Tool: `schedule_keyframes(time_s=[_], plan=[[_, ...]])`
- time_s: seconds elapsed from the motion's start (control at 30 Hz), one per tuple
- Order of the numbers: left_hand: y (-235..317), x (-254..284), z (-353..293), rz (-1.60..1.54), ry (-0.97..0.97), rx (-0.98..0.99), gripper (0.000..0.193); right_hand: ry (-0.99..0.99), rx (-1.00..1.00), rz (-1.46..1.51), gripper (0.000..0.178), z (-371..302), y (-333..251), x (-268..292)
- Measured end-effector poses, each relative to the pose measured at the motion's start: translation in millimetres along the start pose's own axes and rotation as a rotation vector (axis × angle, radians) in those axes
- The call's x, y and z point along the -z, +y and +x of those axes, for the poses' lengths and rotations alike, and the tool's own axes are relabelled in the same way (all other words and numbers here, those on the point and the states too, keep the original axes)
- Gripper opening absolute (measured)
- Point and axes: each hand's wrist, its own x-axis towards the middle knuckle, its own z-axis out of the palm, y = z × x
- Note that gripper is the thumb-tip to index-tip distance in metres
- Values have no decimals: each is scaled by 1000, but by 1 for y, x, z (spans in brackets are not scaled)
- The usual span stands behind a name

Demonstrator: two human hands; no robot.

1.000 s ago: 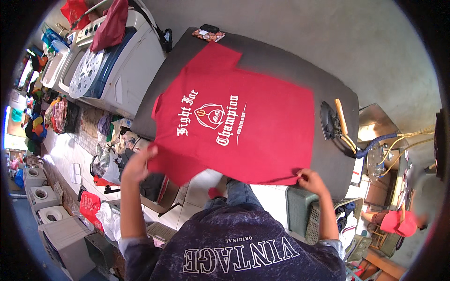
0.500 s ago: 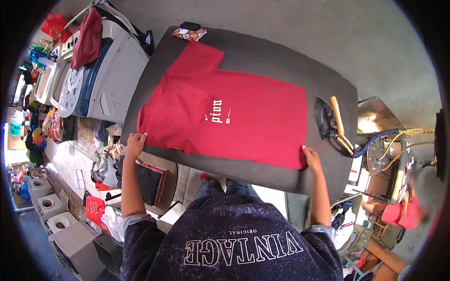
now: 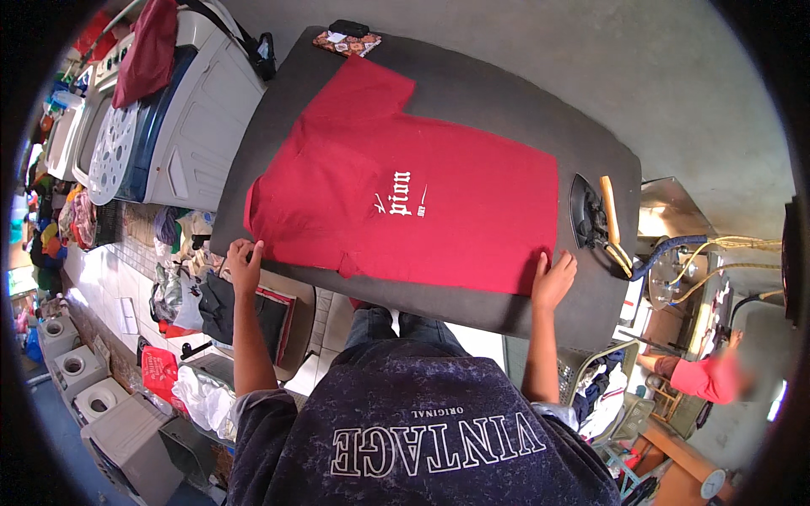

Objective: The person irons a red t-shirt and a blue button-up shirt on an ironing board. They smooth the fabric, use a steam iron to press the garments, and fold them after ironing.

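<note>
A red T-shirt (image 3: 472,202) with white lettering lies spread on a dark grey padded table (image 3: 540,114), one sleeve pointing to the far left. Its left part looks folded over and slightly creased. My left hand (image 3: 245,266) is at the shirt's near left corner, fingers loosely bent and thumb apart. By the near right corner is my right hand (image 3: 553,282), its thumb and fingers spread, with the thumb at the hem. An iron (image 3: 586,211) with a wooden handle stands to the right of the shirt, its cord running off the table's right side.
A patterned item (image 3: 346,44) with a black object on it lies at the far left table corner. A white washing machine (image 3: 207,126) stands left of the table. A chair (image 3: 295,329) and clothes basket (image 3: 603,388) are near me. Someone in red (image 3: 707,379) is at right.
My right hand has let go of the shirt's hem corner and opened. The fingers of my left hand have loosened at the other corner. The shirt lies almost unchanged; the view has shifted slightly.
</note>
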Motion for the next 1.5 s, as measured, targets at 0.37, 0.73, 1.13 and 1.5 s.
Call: schedule_keyframes(time_s=[0.37,0.73,1.13,1.5], plan=[[20,0,-2,-132,69,-47,19,-1017,256,750,27,-111,-265,31],[6,-7,-2,-15,36,-57,22,-1029,481,566,20,-81,-263,15],[-2,-3,-2,34,38,-184,18,-484,386,227,59,-67,-126,8],[158,-46,-29,38,-110,-368,27,-295,38,67,61,-48,-9,-13]])
